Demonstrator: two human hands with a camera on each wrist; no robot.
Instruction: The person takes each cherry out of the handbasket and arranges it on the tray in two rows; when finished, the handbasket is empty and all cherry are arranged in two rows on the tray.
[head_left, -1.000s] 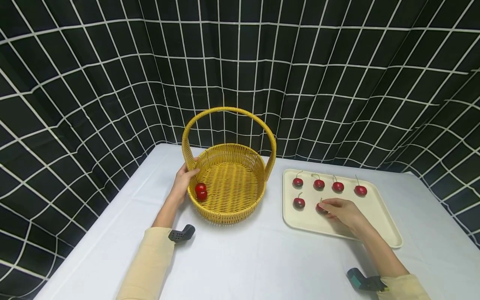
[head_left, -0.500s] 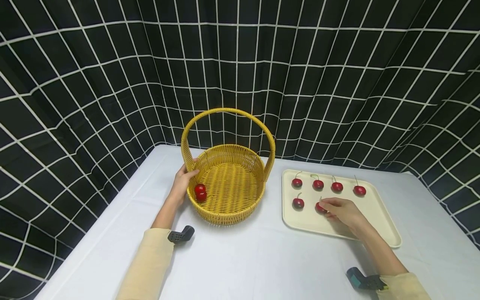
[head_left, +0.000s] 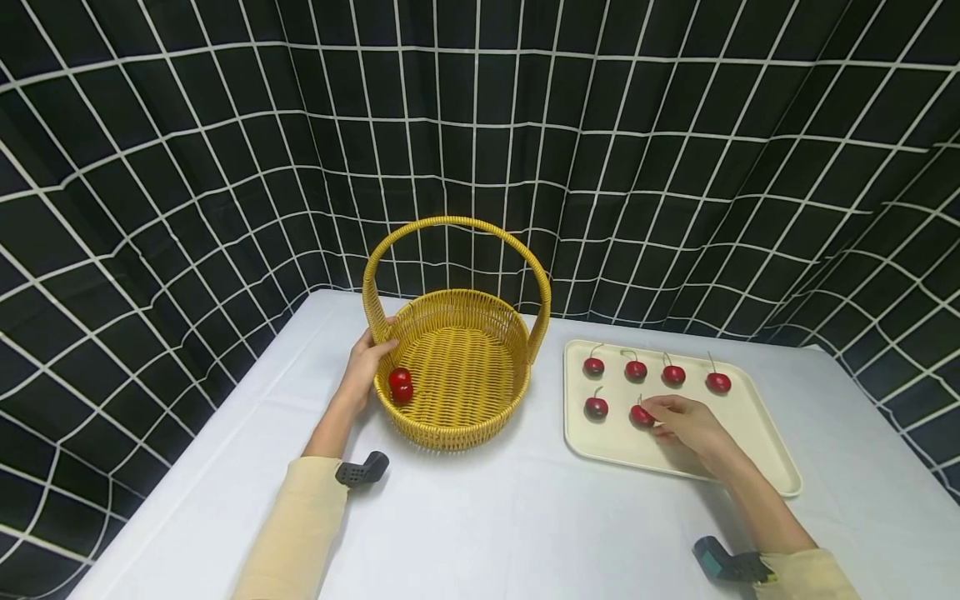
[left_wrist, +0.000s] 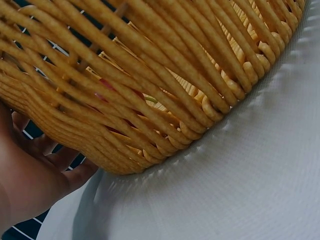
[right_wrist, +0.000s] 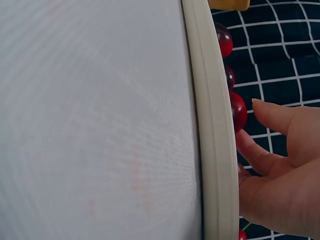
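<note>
My left hand [head_left: 363, 365] grips the left rim of a yellow wicker basket [head_left: 465, 358], thumb over the edge and fingers along the outside wall. Two red cherries [head_left: 401, 385] lie inside, close to that hand. Over a cream tray [head_left: 611, 442], my right hand [head_left: 688, 427] is at a dark red stemmed cherry [head_left: 641, 416]. In the right wrist view the thumb [right_wrist: 272, 115] stands apart from this cherry [right_wrist: 239, 111], while a fingertip reaches its lower side. In the left wrist view the basket's weave [left_wrist: 150, 90] partly hides the cherries inside.
A stemmed cherry [head_left: 596, 407] sits left of the right hand on the tray. Behind it runs a row of several more, ending at a cherry [head_left: 717, 382] on the right. White cloth [head_left: 480, 517] covers the table; a black gridded curtain [head_left: 480, 150] stands behind.
The right fingers have drawn slightly away from the cherry, leaving more of it showing. The left hand and basket stay in place.
</note>
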